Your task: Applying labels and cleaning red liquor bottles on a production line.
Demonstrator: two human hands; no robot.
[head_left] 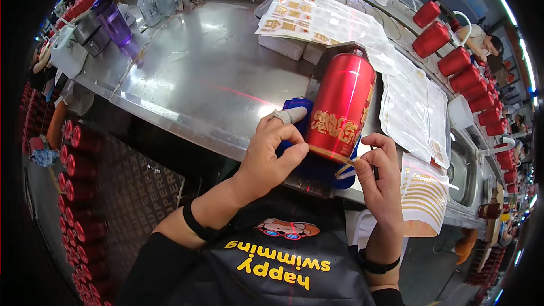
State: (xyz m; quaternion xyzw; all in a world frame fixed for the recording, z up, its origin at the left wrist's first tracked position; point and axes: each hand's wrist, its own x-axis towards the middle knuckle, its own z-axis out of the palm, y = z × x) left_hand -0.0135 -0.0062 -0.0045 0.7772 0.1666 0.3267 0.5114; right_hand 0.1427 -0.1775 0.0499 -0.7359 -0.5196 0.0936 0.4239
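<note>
The left hand (pixel 271 157) and right hand (pixel 382 177) seem to pinch a gold strip (pixel 327 153) at the near end of the red bottle (pixel 343 99), centre-right on the desk (pixel 207 51); aligning appears underway, next calling for even pressing.

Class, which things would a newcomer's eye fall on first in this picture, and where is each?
Probably the shiny red bottle right of centre, its lower end, with a gold pattern, between the left hand and the right hand. Next, perhaps the black garment with yellow lettering at the bottom, then the purple drinking bottle on the metal table at the upper left, and the stacked red containers along the lower left.
</note>
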